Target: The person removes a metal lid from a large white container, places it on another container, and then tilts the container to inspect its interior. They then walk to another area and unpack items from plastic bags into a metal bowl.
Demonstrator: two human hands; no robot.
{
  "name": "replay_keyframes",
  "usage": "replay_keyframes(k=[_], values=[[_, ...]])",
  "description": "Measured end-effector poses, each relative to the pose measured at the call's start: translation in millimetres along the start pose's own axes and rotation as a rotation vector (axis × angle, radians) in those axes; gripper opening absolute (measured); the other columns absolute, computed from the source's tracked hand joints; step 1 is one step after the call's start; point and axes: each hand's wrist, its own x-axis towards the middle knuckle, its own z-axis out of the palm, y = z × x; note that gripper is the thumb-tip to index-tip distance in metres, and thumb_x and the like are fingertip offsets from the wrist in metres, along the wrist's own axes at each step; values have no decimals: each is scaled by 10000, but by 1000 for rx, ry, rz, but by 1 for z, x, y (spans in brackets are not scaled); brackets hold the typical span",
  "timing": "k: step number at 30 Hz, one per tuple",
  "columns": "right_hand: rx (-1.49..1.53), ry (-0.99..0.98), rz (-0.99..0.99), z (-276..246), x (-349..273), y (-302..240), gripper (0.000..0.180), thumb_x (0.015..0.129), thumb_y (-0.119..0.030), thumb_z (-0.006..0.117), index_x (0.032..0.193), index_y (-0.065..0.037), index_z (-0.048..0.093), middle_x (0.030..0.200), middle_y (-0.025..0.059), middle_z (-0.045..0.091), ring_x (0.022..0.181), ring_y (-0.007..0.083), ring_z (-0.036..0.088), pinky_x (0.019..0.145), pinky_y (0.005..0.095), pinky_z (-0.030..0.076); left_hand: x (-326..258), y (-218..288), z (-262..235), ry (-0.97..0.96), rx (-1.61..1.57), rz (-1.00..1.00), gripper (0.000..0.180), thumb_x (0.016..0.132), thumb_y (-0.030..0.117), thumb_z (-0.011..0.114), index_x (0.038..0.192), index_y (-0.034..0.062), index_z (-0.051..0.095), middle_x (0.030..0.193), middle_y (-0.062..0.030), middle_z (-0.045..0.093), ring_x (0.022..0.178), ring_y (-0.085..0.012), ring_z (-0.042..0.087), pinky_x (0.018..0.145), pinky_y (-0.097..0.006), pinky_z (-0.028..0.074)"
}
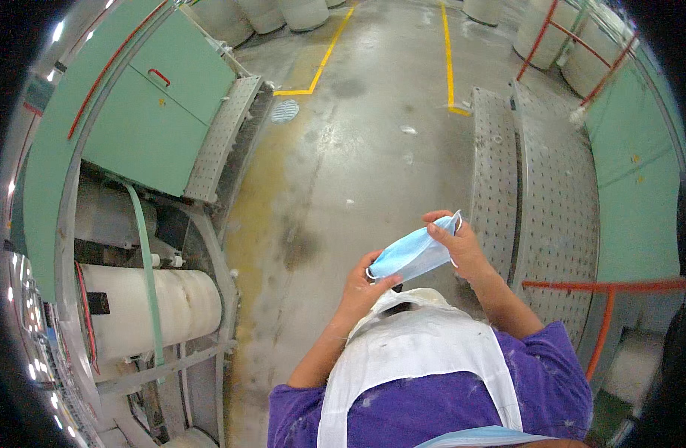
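Observation:
A light blue face mask (414, 250) with white ear loops is held stretched between my two hands, above the white apron (425, 340) I wear over a purple shirt. My left hand (367, 285) pinches the mask's left end between thumb and fingers. Up at the right end, my right hand (455, 240) grips the other short edge, thumb on top, with an ear loop showing beside it. The mask slants upward to the right. Part of another light blue, mask-like piece (485, 437) shows at the lower edge, close to my body.
Green machine cabinets (153, 97) line the left, above a large white roller (149, 310). Perforated metal steps (556, 201) and a red rail (604, 286) stand on the right. Yellow lines (449, 60) mark the concrete floor; white drums (306, 11) stand far off.

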Motion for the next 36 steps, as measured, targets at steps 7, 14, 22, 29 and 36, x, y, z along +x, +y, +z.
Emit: replay_keyframes(k=[7,14,22,29,36], values=[[-123,-131,-14,-21,206,-46,377,802,-154,770,1126,-25,627,956,50,662,892,134,607,809,300,478,233,24,-56,200,-168,70,196,932,238,649,893,47,656,783,46,579,693,-50,492,602,-222,405],[-233,83,-9,-52,387,-128,196,900,-145,673,1038,-7,679,891,15,670,804,81,575,723,261,472,459,119,-90,94,-177,-40,349,961,374,599,733,109,601,672,88,501,610,-27,405,535,-232,332],[-72,230,42,-128,585,-192,170,924,-179,651,971,-22,696,836,-5,671,715,63,574,642,246,469,706,182,-89,-147,-2,-21,211,919,278,673,913,68,650,844,27,606,727,-45,503,631,-231,425],[-155,92,111,-180,796,-293,198,907,-192,668,988,-13,694,839,0,664,737,82,579,656,264,467,894,283,-79,65,527,512,495,805,223,771,1227,43,585,1188,-118,622,941,-202,633,889,-355,474],[-335,-224,-50,-209,990,-375,380,920,-286,653,1194,-26,611,999,54,669,916,134,607,806,287,493,1072,359,-79,95,527,337,199,851,196,722,924,12,704,828,-83,702,792,-209,657,742,-315,480]])
